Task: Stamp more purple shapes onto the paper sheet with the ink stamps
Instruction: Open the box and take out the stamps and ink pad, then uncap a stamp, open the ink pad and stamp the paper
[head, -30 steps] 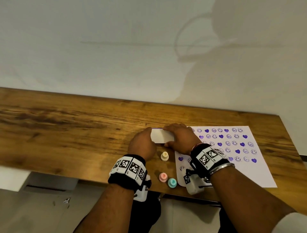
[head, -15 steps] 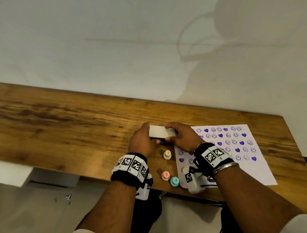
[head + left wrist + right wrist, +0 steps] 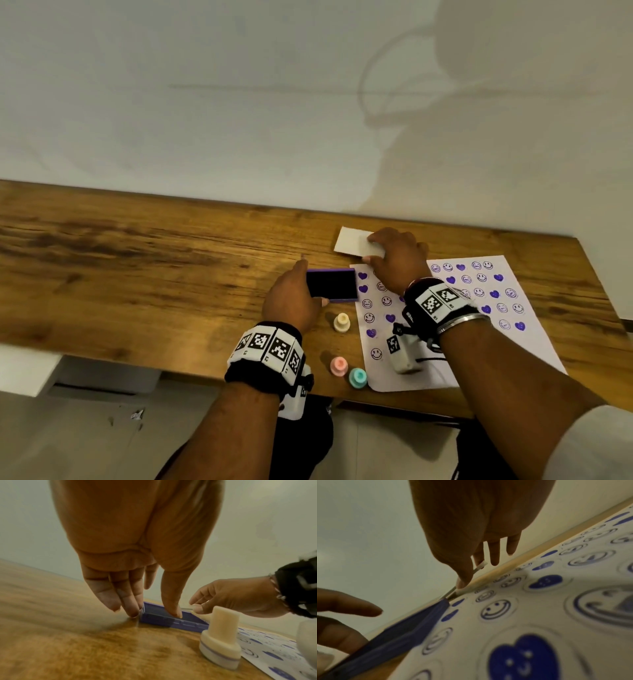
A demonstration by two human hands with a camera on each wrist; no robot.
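Grip: your left hand (image 3: 291, 301) is pinching the ink pad (image 3: 331, 284) beside the paper sheet (image 3: 513, 329); your right hand (image 3: 399, 257) is gripping its lid (image 3: 352, 241) | Handling: the cream stamp (image 3: 341, 322) is probably light and rigid; be taking it by the stem

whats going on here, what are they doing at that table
A person is getting an ink pad ready for stamping. The left hand holds the opened purple pad steady on the wooden table, while the right hand holds its white lid just beyond the paper sheet, which is already covered with purple smileys and hearts. Three small stamps, cream, pink and teal, stand untouched beside the sheet.
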